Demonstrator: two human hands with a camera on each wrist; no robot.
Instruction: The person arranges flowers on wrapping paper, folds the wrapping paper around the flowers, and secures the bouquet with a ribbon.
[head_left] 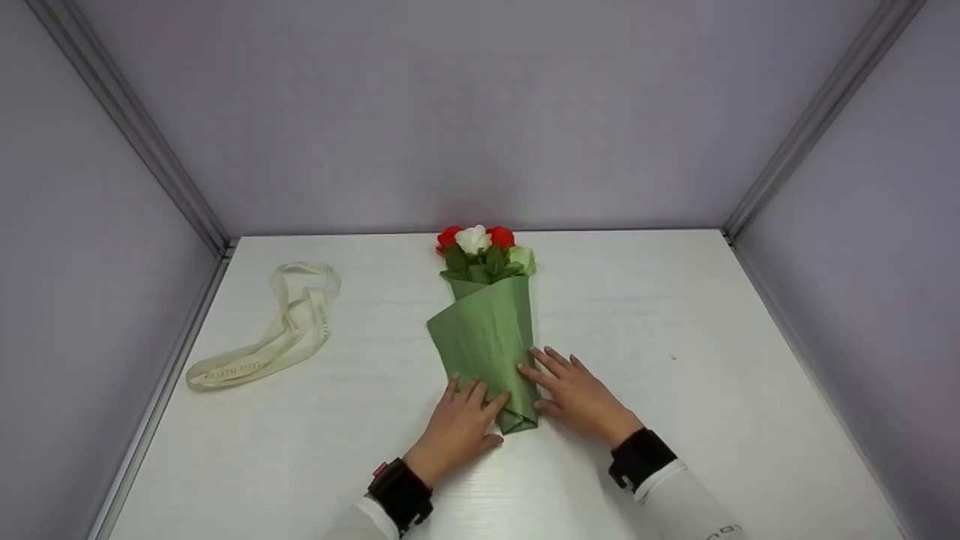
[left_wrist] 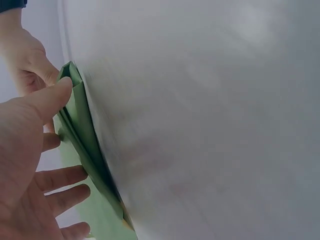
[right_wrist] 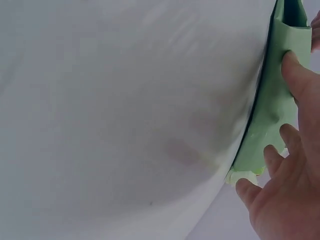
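A bouquet of red, white and pale green flowers (head_left: 474, 240) lies on the table, its stems hidden in green wrapping paper (head_left: 487, 322). My left hand (head_left: 459, 424) rests its spread fingers on the lower left part of the paper, the thumb near the folded bottom end. On the other side, my right hand (head_left: 577, 397) touches the paper's right edge with fingers extended. In the left wrist view the folded wrapping paper (left_wrist: 82, 115) shows an open fold at its bottom end. The right wrist view has the right thumb against the wrapping paper's side (right_wrist: 280, 85).
To the left, a loosely looped cream ribbon (head_left: 259, 356) with printed lettering lies on the white table (head_left: 675, 315). Grey-lilac panels (head_left: 480, 112) with metal frame bars (head_left: 135, 127) enclose the table at the back and both sides.
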